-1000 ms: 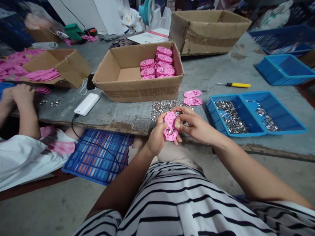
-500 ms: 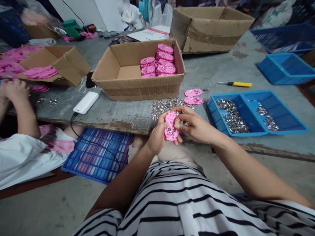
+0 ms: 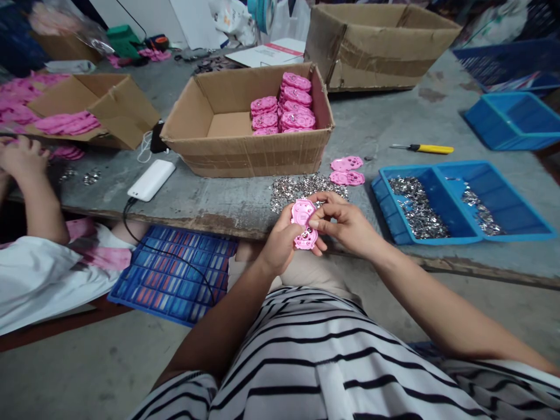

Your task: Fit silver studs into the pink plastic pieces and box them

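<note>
My left hand point(image 3: 280, 244) is closed around a pink plastic shell point(image 3: 303, 211), its thumb lying across the lower half. Small shiny metal pieces sit in the shell near that thumb. My right hand point(image 3: 343, 224) is pinched at the shell's right edge; whatever its fingertips hold, if anything, is too small to make out. Just beyond my hands lies a spread of small metal parts point(image 3: 286, 189) on the table. Two more pink shells point(image 3: 347, 177) rest beside that spread, to the right.
A cardboard box point(image 3: 245, 157) with stacked pink shells stands ahead. Right of my hands are blue trays point(image 3: 476, 224) with metal pieces and a yellow-handled screwdriver point(image 3: 433, 149). A white power bank point(image 3: 151, 181) with a cable lies left. Another person's hand point(image 3: 24, 157) works at far left.
My left thumb has moved down and across the shell, covering more of its lower half. My right hand stays pinched at the shell's edge. The view has shifted slightly.
</note>
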A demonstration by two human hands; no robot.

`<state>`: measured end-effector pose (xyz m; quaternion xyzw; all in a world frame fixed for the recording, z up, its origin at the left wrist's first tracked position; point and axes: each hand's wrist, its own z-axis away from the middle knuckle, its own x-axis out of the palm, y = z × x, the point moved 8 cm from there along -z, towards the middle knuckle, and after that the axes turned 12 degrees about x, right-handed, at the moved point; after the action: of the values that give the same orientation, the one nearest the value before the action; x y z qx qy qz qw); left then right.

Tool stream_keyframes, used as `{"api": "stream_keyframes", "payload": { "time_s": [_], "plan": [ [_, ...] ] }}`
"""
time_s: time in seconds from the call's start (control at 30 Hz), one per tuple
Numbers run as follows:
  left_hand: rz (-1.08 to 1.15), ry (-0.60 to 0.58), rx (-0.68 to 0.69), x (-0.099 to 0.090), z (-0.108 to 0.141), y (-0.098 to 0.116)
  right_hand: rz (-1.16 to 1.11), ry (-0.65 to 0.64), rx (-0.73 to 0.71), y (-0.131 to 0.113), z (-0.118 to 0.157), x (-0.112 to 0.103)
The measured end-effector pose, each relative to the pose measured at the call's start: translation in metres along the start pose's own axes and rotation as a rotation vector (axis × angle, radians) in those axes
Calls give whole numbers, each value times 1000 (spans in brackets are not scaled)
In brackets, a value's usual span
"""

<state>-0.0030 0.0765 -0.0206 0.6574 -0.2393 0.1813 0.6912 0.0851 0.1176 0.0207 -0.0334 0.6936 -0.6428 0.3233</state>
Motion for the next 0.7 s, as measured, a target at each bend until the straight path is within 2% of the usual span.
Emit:
{"api": "stream_keyframes", "payload": {
  "time_s": [0.17, 0.47, 0.53, 0.7],
  "plan": [
    [-21, -1, -7, -2, -1, 3, -112, 26, 59, 5, 2, -2],
    [-128, 36, 7, -11, -3, 5, -286, 266, 103, 35, 2, -19],
    [-161, 61, 28, -16, -4, 10, -270, 237, 109, 39, 3, -17],
    [-276, 126, 128, -34, -7, 44, -139, 9, 39, 34, 1, 9]
  ]
}}
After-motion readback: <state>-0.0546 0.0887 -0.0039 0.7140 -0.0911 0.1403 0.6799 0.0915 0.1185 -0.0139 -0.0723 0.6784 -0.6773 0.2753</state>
